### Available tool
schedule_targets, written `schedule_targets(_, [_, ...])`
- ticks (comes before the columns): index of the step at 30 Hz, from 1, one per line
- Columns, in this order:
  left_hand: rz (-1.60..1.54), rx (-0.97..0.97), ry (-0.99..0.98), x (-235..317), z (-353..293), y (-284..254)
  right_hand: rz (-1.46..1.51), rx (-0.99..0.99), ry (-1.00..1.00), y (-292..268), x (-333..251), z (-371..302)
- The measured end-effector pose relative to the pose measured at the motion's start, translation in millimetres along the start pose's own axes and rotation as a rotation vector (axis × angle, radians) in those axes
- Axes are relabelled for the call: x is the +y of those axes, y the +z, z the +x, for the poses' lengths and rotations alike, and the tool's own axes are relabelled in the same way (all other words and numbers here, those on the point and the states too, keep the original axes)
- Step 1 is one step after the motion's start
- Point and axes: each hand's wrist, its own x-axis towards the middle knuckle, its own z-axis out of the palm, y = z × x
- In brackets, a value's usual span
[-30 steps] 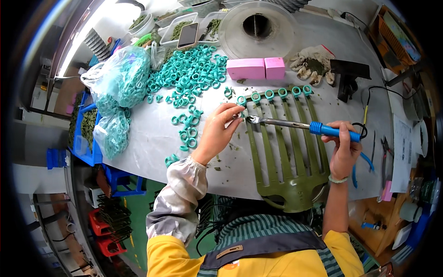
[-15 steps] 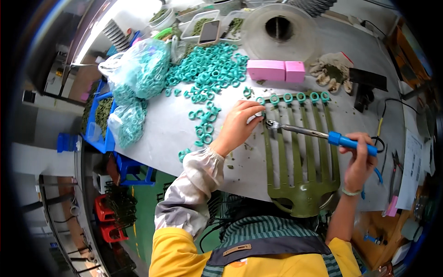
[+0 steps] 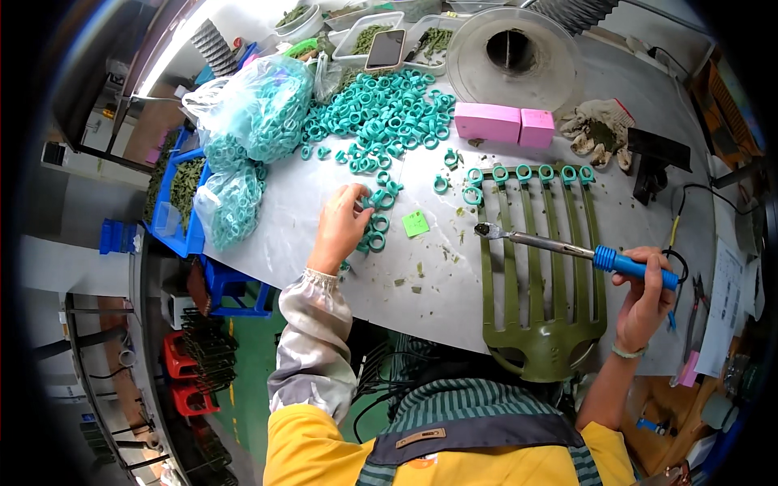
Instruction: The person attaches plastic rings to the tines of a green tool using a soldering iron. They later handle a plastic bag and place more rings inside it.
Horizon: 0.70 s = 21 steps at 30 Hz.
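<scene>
My left hand is over a strip of loose teal plastic rings, its fingertips pinched at one ring, partly hidden. My right hand grips the blue handle of a soldering iron, whose metal shaft points left. The iron's blunt tip is over the leftmost tine of an olive-green rake-like plastic part. Teal rings sit in a row along that part's far bar, at the tine ends. Another ring lies at its far-left corner.
A large ring pile lies beyond my left hand, beside bagged rings. Pink blocks, a stained glove and a black stand are beyond the green part. A green sticky note and scraps lie between my hands.
My left hand has left the green part's far-left corner and moved left to the loose rings. A ring now shows at that corner. The soldering iron stays in my right hand.
</scene>
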Motion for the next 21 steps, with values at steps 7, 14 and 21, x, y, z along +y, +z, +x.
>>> schedule_targets(7, [-0.364, 0.025, 0.004, 46.7, -1.3, 3.1, -0.034, 0.071, -0.02, -6.8, -0.6, -2.2])
schedule_targets(14, [-0.704, -0.292, -0.008, 112.3, 15.1, 28.6, -0.06, 0.111, -0.036, -15.2, 1.5, 2.7])
schedule_targets(21, [-0.561, -0.19, 0.147, 122.6, 20.6, 53.0, -0.052, 0.095, -0.048, -22.1, 8.2, 3.4])
